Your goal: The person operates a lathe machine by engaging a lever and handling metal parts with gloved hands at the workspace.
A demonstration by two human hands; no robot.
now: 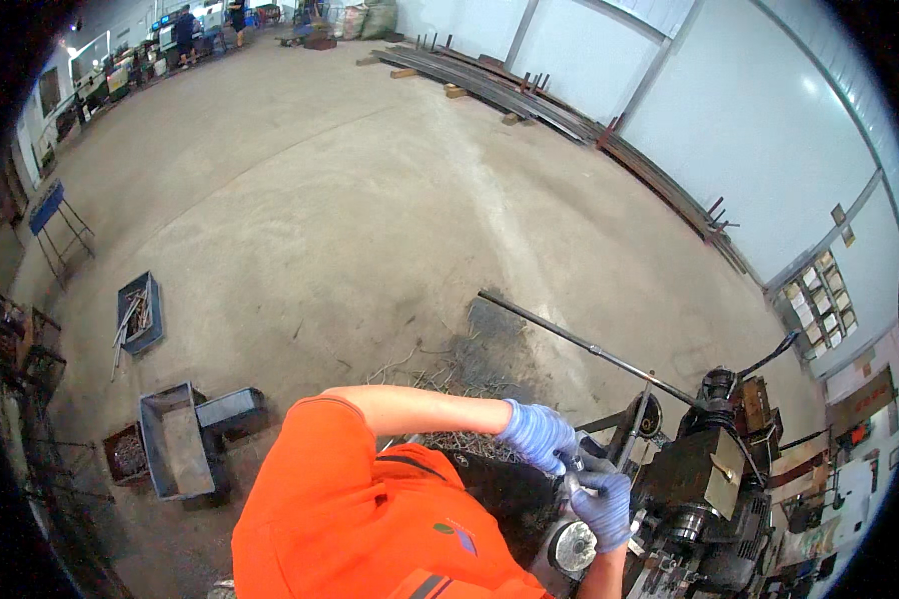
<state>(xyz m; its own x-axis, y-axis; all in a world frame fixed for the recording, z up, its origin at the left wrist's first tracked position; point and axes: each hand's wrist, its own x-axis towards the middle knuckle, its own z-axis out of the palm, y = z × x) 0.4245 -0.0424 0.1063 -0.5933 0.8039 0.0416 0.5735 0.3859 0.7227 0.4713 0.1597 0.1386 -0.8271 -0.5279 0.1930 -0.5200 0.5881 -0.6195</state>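
Note:
My left hand (537,436), in a blue knitted glove with grey fingertips, reaches in from the left with its fingers closed. Close against it is my right hand (603,504), gloved the same way, its fingers also curled in. Between the fingertips of both hands shows a small shiny metal piece (573,463); its exact kind is too small to make out. Both hands are beside a dark, oily metalworking machine (694,469), in front of its upright bars. A round, pale metal disc (574,547) lies just below the hands.
A long steel bar (589,347) juts from the machine over the floor. Metal shavings (420,379) litter the ground ahead. At left stand a grey bin (177,444) and a blue crate (140,311) with rods. Long metal stock (529,100) lies along the wall. People (184,38) are far off.

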